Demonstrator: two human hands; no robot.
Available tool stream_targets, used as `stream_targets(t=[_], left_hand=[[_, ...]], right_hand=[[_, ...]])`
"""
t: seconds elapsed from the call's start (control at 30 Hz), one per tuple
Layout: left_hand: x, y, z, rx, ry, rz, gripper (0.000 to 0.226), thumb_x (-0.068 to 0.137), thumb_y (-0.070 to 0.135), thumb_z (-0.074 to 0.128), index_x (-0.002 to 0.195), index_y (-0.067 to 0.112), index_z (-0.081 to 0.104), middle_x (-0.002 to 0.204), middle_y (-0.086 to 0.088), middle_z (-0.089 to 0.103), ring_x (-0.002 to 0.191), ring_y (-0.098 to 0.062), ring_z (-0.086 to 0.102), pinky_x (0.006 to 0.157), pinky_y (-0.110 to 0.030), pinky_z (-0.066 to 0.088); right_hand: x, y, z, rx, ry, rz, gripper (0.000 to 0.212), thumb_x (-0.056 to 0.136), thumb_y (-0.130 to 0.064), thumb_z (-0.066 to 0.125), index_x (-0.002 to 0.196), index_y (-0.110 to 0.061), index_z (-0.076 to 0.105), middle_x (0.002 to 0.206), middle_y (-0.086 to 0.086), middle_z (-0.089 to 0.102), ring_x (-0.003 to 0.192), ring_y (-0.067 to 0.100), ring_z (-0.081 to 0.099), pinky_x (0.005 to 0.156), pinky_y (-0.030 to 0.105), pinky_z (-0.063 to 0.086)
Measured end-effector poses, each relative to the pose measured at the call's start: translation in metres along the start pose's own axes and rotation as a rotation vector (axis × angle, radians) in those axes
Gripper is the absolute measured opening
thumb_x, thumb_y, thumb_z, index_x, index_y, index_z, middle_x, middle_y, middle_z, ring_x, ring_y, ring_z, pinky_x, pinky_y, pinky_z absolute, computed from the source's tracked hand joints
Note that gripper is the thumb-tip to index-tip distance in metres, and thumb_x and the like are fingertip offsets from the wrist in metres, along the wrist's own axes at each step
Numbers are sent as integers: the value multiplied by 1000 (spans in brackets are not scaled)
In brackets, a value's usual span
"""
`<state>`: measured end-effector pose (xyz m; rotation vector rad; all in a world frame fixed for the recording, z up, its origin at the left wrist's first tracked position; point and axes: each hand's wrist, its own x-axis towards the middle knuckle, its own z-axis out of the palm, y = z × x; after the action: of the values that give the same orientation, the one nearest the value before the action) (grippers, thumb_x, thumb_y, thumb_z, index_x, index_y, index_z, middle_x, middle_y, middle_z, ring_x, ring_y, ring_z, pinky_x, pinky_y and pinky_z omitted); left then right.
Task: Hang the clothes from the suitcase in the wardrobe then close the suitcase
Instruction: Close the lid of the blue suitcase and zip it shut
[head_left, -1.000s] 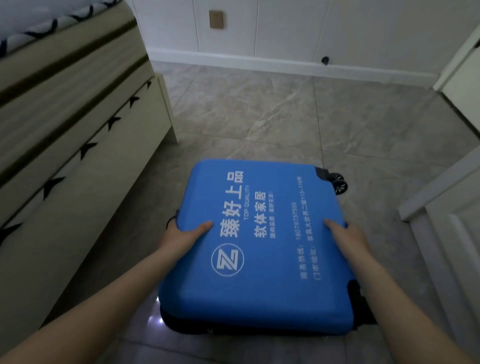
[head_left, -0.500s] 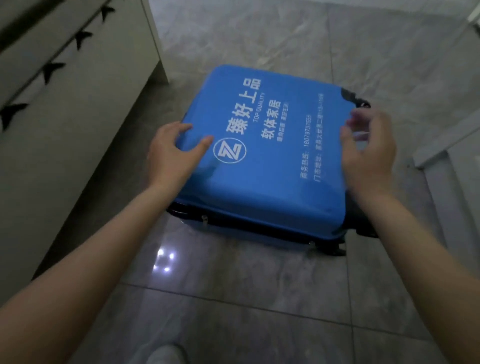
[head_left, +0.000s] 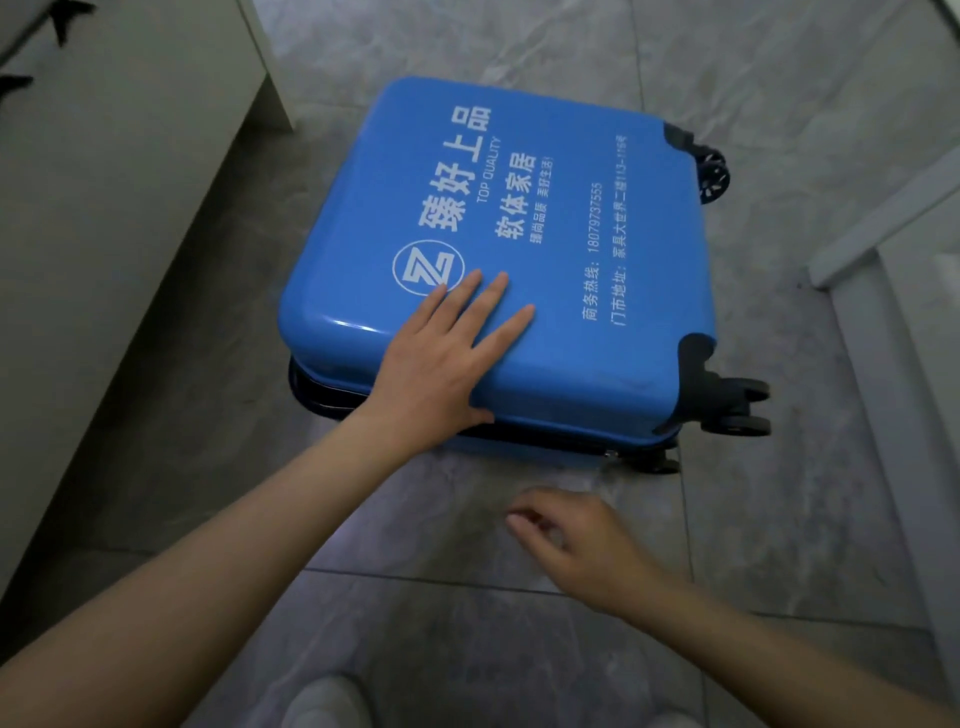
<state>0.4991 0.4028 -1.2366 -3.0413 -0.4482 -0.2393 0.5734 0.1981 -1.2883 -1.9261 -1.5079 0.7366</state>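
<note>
left fingers (head_left: 483, 301) flat on suitcase (head_left: 545, 234) near edge, right hand (head_left: 576, 545) loosely curled, empty

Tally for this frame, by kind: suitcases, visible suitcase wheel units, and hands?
Suitcases: 1, the blue suitcase lying flat on the floor.
Wheel units in view: 3, far wheel, near wheel, lower wheel.
Hands: 2, left hand flat on the lid, right hand off it.
Total: 6.

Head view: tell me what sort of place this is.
Probably a bedroom at home. A blue hard-shell suitcase lies flat on a grey tiled floor, beside what looks like a pale bed frame; white panelled furniture, perhaps the wardrobe, stands to the right.
</note>
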Motion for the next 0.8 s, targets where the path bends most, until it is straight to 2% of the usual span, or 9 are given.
stream_targets(t=[0.07, 0.13, 0.2, 0.33, 0.5, 0.63, 0.73, 0.8], left_hand=[[0, 1, 0, -4, 21, -6, 114, 42, 48, 88, 141, 20, 39, 147, -14, 38, 135, -34, 36, 111, -46, 27], [0, 2, 0, -9, 42, -7, 113, 40, 47, 89, 140, 19, 42, 145, -14, 41, 133, -34, 39, 109, -47, 29], [-1, 3, 0, -9, 53, -10, 112, 39, 46, 90, 138, 19, 44, 144, -15, 42, 132, -35, 40, 108, -47, 31], [-3, 5, -2, -10, 62, -21, 111, 37, 44, 91, 136, 18, 47, 142, -15, 45, 130, -35, 43, 106, -49, 33], [-4, 6, -2, -16, 46, -38, 111, 36, 44, 91, 135, 18, 49, 140, -14, 47, 129, -34, 45, 105, -48, 35], [-3, 6, -6, -16, 46, -36, 110, 33, 44, 92, 133, 19, 52, 138, -14, 50, 126, -34, 48, 103, -48, 38], [2, 5, -11, -19, 39, -39, 111, 28, 44, 92, 130, 19, 55, 134, -14, 54, 123, -33, 52, 100, -47, 41], [4, 6, -14, -17, 40, -46, 110, 27, 43, 92, 129, 19, 56, 133, -13, 55, 121, -33, 53, 99, -47, 42]], right_hand=[[-5, 18, 5, 263, 9, 398, 20, 93, -25, 53, 81, -17, 66, 79, 0, 69, 71, 10, 65, 67, 29, 51], [-2, 33, 2, 576, 97, 765, 17, 94, -24, 53, 81, -17, 61, 80, 9, 68, 68, 17, 65, 61, 29, 51], [1, 43, -4, 725, 217, 918, 12, 92, -28, 57, 89, -16, 58, 84, 11, 67, 68, 22, 66, 56, 30, 54], [7, 47, -12, 782, 427, 891, 16, 87, -26, 64, 83, -12, 61, 80, 10, 69, 64, 20, 66, 50, 25, 53], [8, 44, -10, 657, 450, 903, 24, 88, -31, 62, 79, -9, 62, 67, 7, 67, 54, 15, 61, 48, 22, 46], [8, 42, -11, 640, 427, 847, 27, 92, -27, 56, 73, -7, 59, 57, 5, 58, 48, 13, 54, 42, 17, 41], [0, 43, -9, 372, 400, 674, 29, 97, -22, 46, 70, -15, 56, 57, -3, 53, 54, 10, 51, 47, 14, 39], [-6, 46, -11, 138, 350, 590, 30, 98, -22, 42, 70, -22, 53, 62, -7, 54, 59, 5, 51, 51, 19, 36]])
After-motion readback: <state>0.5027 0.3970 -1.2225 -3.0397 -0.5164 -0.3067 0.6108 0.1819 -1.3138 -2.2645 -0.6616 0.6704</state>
